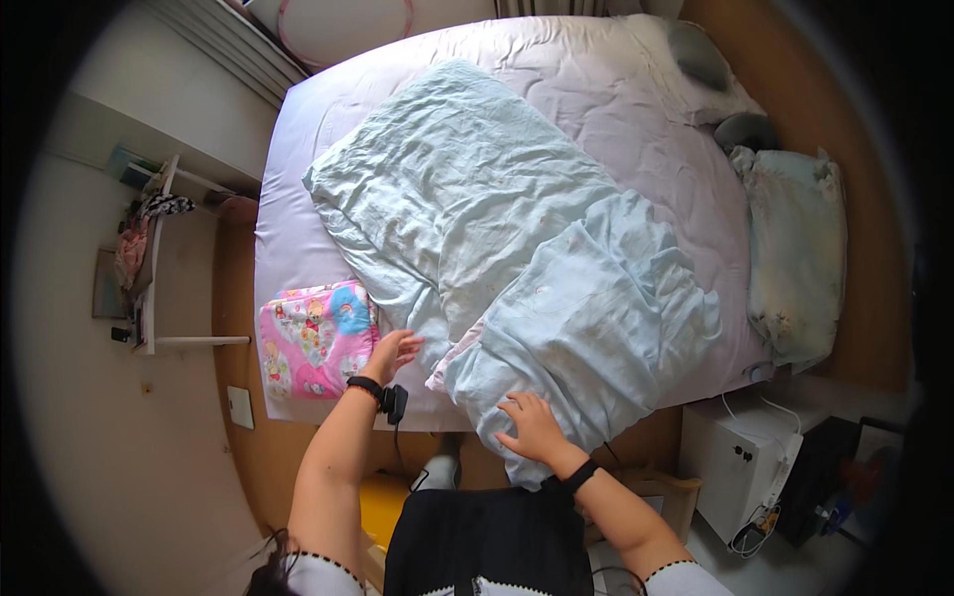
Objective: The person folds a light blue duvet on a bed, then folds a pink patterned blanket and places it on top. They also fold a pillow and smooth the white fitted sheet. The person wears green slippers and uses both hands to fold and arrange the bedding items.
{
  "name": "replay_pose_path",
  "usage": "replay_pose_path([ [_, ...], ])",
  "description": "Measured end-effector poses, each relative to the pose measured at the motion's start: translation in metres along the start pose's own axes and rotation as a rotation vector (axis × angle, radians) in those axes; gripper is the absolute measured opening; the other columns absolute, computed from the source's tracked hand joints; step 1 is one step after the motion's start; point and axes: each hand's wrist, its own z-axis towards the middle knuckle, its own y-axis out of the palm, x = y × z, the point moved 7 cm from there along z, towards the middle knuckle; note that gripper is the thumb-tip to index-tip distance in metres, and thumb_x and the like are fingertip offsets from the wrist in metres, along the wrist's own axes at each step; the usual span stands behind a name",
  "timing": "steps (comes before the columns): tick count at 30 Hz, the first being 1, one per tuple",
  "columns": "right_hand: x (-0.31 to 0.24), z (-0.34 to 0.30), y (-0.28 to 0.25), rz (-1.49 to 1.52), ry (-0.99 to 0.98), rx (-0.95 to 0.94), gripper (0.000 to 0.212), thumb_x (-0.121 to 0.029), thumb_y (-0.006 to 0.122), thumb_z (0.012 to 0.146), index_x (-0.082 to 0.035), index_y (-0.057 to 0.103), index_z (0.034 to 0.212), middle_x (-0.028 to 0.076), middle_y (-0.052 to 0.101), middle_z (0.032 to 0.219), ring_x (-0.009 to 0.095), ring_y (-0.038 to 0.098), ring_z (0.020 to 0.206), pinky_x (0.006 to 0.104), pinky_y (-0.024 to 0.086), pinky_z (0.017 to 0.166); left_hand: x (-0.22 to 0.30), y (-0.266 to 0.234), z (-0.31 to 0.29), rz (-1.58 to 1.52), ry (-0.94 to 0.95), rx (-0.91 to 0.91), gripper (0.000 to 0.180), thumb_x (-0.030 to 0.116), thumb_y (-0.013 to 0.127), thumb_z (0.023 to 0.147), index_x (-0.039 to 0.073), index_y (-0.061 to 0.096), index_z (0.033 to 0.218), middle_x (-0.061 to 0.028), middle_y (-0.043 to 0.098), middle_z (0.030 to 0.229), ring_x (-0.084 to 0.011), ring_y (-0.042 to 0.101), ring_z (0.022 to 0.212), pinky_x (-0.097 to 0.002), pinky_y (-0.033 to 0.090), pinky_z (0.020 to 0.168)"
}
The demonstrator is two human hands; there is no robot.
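A light blue quilt (477,189) lies across the bed, its near right part folded over in loose wrinkles and its lower end hanging past the near edge. My right hand (534,427) is at this folded lower part, palm down with the fingers apart; it seems to rest on the cloth. Between the quilt and a folded pink blanket with cartoon prints (316,343) is my left hand (394,354), fingers apart and holding nothing. The blanket lies just left of that hand. A bit of pale pink cloth (457,356) shows at the quilt's folded edge.
A lavender sheet (656,159) covers the bed. Pillows (795,253) lie along its right side. A white cabinet (730,467) with cables and a power strip stands at the near right. At the left is a white desk (184,283) with clothes on it; a yellow object (383,507) is by my legs.
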Motion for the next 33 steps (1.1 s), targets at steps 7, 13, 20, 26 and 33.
replay_pose_path([
  [7, 0.009, -0.018, 0.053, -0.132, 0.248, -0.073, 0.072, -0.044, 0.078, 0.071, -0.007, 0.056, 0.128, 0.016, 0.041, 0.145, 0.031, 0.033, 0.139, 0.0545, 0.021, 0.114, 0.045, 0.042, 0.112, -0.153, 0.052, 0.083, 0.065, 0.055, 0.052, 0.094, 0.01, 0.041, 0.139, -0.004, 0.05, 0.138, -0.0206, 0.044, 0.125, -0.043, 0.034, 0.101],
  [13, -0.008, 0.004, 0.097, -0.136, 0.336, -0.05, 0.096, -0.045, 0.081, 0.067, -0.009, 0.038, 0.146, 0.016, 0.029, 0.153, 0.033, 0.025, 0.143, 0.0613, 0.017, 0.113, 0.057, 0.064, 0.183, -0.359, 0.072, -0.016, 0.062, 0.056, 0.056, 0.091, 0.008, 0.054, 0.131, -0.0079, 0.064, 0.121, -0.0244, 0.059, 0.112, -0.0429, 0.043, 0.095],
  [20, 0.022, 0.032, 0.147, -0.364, 0.553, -0.07, 0.106, -0.045, 0.083, 0.064, -0.011, 0.029, 0.149, 0.015, 0.024, 0.154, 0.04, 0.024, 0.14, 0.0676, 0.019, 0.108, 0.084, 0.038, 0.214, -0.456, 0.296, 0.081, 0.041, 0.026, 0.057, 0.098, -0.001, 0.047, 0.127, -0.0141, 0.06, 0.12, -0.0282, 0.06, 0.105, -0.0424, 0.05, 0.091],
  [26, 0.054, 0.052, 0.141, -0.463, 0.671, -0.044, 0.076, -0.028, 0.075, 0.069, -0.018, 0.048, 0.138, 0.011, 0.05, 0.131, 0.035, 0.048, 0.121, 0.0607, 0.037, 0.098, 0.126, -0.019, 0.166, -0.328, 0.423, 0.131, 0.033, 0.03, 0.051, 0.101, 0.001, 0.052, 0.117, -0.0098, 0.062, 0.101, -0.0194, 0.058, 0.087, -0.0376, 0.05, 0.076],
  [33, -0.002, 0.022, 0.065, 0.122, 0.516, 0.393, 0.03, -0.001, 0.061, 0.069, -0.006, 0.056, 0.098, 0.016, 0.061, 0.094, 0.041, 0.058, 0.092, 0.0459, 0.047, 0.078, 0.098, -0.084, 0.132, -0.181, 0.67, 0.318, 0.036, 0.029, 0.054, 0.099, -0.003, 0.055, 0.116, -0.0124, 0.063, 0.102, -0.0168, 0.057, 0.086, -0.0315, 0.048, 0.076],
])
